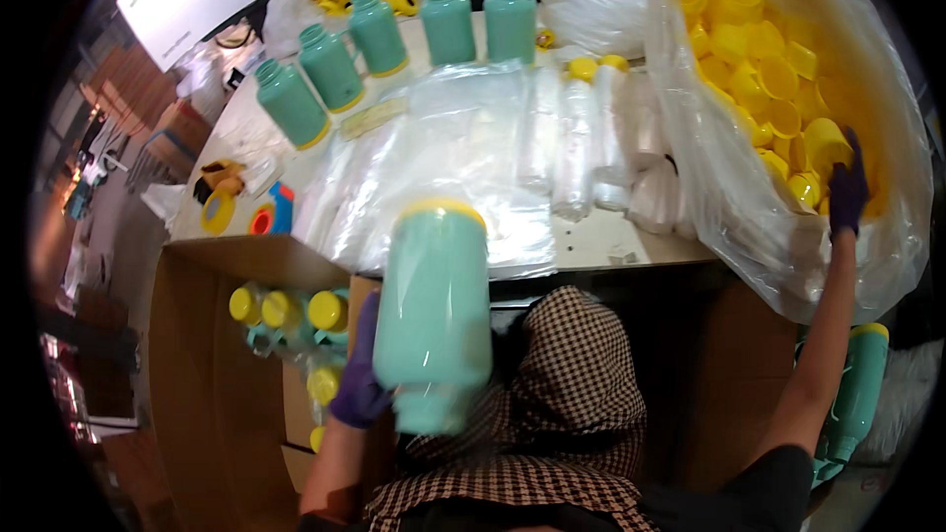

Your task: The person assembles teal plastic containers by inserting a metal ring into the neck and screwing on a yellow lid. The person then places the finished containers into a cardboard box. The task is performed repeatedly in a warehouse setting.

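On the worktable (230, 128) five teal bottles (446, 25) stand uncapped, yellow-capped bottles (280, 309) already sit in the carton (202, 355), the left hand (361, 379) firmly clasps a capless teal flask (434, 305), and the right hand (847, 193), half-curled, touches a bagged yellow cup (826, 146), grip unclear.

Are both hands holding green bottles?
No, only the left hand holds a green bottle; the right hand is at a yellow cup.

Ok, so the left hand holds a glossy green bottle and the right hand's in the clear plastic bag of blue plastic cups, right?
Not blue: the head view shows yellow plastic cups. The left hand holds the green bottle, and the right hand is in the bag.
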Motion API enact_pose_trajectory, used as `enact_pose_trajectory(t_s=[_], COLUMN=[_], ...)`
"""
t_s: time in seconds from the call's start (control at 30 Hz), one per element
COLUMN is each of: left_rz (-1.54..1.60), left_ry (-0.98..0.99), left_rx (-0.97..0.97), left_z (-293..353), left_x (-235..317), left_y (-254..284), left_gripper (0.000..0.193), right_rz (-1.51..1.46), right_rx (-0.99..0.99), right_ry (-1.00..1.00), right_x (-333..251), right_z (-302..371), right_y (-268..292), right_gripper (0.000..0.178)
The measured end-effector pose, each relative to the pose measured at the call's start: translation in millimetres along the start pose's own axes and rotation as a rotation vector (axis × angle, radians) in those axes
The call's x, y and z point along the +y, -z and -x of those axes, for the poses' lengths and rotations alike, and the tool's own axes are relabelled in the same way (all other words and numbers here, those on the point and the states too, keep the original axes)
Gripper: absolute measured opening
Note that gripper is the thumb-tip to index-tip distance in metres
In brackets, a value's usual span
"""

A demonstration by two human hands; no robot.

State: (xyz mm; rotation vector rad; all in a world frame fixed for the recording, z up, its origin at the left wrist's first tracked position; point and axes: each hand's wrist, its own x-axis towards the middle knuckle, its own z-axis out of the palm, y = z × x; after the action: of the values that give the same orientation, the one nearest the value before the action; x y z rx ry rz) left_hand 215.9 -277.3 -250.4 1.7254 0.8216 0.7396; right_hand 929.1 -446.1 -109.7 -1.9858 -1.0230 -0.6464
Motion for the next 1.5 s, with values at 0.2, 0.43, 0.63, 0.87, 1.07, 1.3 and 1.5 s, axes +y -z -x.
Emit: enact_pose_trajectory(t_s=[0.2, 0.43, 0.63, 0.87, 1.07, 1.3, 1.5], left_rz=[0.069, 0.765, 0.743, 0.713, -0.030, -0.548, 0.634], left_ry=[-0.170, 0.573, 0.490, 0.398, -0.114, -0.730, -0.424], left_rx=[0.220, -0.207, -0.270, -0.249, 0.277, 0.278, -0.219], left_z=[-1.7, 48.7, 59.6, 50.2, -77.9, -118.3, -24.9], left_x=[-62.0, -10.2, -24.3, -21.6, -104.4, -72.3, -41.6], left_y=[-64.4, -59.4, -75.2, -41.5, -23.3, -22.4, -42.1], left_gripper=[0.061, 0.051, 0.055, 0.060, 0.059, 0.031, 0.061], right_rz=[-0.721, -0.434, -0.351, -1.170, -1.232, -0.921, -0.987], right_rx=[-1.585, -1.161, -0.543, -1.190, -1.389, -0.397, -0.690], right_ry=[-0.196, -0.060, 0.723, -0.327, -0.670, -0.413, -0.462], right_x=[-286.4, -239.2, -355.6, -405.0, -380.5, -253.6, -255.8], right_z=[265.8, 292.9, 208.5, 261.5, 307.2, 359.0, 386.8], right_y=[-32.8, -101.2, -282.3, -306.6, -274.0, -247.4, -79.8], right_gripper=[0.037, 0.035, 0.079, 0.018, 0.019, 0.020, 0.020])
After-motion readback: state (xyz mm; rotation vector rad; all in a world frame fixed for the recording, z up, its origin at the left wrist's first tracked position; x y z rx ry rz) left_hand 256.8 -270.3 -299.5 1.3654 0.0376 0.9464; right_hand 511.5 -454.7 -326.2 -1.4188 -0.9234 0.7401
